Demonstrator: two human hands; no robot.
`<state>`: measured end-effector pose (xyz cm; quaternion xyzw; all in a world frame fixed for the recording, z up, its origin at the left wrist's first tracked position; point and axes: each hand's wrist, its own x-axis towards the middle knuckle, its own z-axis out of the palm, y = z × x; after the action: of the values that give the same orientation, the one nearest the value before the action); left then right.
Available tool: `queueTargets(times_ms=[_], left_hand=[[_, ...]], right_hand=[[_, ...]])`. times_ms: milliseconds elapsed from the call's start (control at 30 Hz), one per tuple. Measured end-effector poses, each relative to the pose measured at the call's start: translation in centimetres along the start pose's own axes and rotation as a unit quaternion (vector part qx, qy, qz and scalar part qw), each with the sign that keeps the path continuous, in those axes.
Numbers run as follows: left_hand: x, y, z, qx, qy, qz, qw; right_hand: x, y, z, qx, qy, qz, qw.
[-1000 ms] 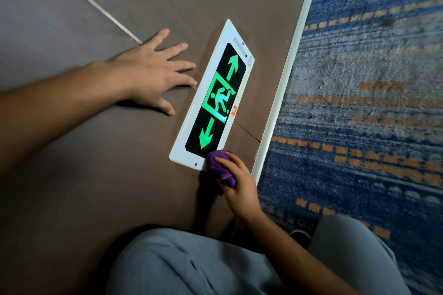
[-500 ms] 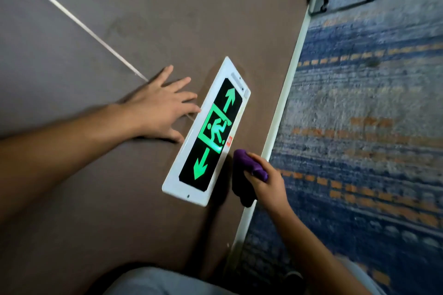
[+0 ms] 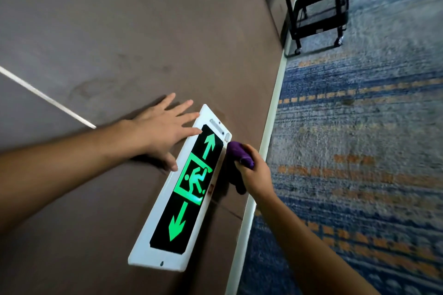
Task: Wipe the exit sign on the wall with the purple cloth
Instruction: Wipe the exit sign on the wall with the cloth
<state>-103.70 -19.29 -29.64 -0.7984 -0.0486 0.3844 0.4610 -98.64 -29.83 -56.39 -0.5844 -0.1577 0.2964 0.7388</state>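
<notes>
1. A brown wall [image 3: 119, 31] fills the left and centre of the view, and a thin pale strip [image 3: 45, 97] runs slantwise across it from the left edge down towards the left forearm.
2. The left hand [image 3: 165, 127] lies flat on the wall with its fingers straight and spread wide, holding nothing. Its fingertips reach the white frame at the upper end of the exit sign, and its thumb points down beside the sign's left edge.
3. The exit sign [image 3: 187, 187] is fixed low on the wall, just beside the pale baseboard. It is a long white-framed panel with a black face, showing a green arrow at each end and a lit green running figure in a doorway between them.
4. The purple cloth [image 3: 239, 153] sits bunched against the sign's right edge near its upper corner, touching or nearly touching the frame. A darker fold of it hangs below the fingers against the wall.
5. The right hand [image 3: 254, 172] grips the cloth with its fingers curled round it, the forearm coming up from the bottom right.
6. A pale baseboard [image 3: 271, 127] runs along the foot of the wall.
7. A blue carpet with orange dashes [image 3: 359, 151] covers the floor on the right.
8. A black wheeled cart with mesh shelves [image 3: 316, 5] stands on the carpet at the top, near the wall.
</notes>
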Motion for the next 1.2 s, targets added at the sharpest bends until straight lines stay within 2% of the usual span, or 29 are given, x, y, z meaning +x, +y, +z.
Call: queueTargets(times_ms=[100, 233, 433, 533, 1200], left_hand=[[1.7, -1.2, -0.2, 0.019, -0.004, -0.021, 1.0], [3.1, -2.3, 0.0, 0.08, -0.062, -0.017, 0.995], [4.0, -2.9, -0.6, 0.091, -0.103, -0.004, 0.99], [4.5, -2.4, -0.9, 0.092, -0.11, 0.003, 0.99], [1.9, -1.2, -1.0, 0.083, -0.128, 0.007, 0.988]], right_hand=[[2.2, -0.3, -0.2, -0.011, 0.011, -0.002, 1.0], [4.9, -0.3, -0.2, -0.024, 0.031, -0.001, 0.999], [6.1, -0.2, 1.9, 0.018, 0.012, 0.033, 0.999], [5.1, 0.0, 2.4, 0.045, 0.005, 0.053, 0.998], [-8.1, 2.2, 4.4, 0.043, -0.093, 0.039, 0.994]])
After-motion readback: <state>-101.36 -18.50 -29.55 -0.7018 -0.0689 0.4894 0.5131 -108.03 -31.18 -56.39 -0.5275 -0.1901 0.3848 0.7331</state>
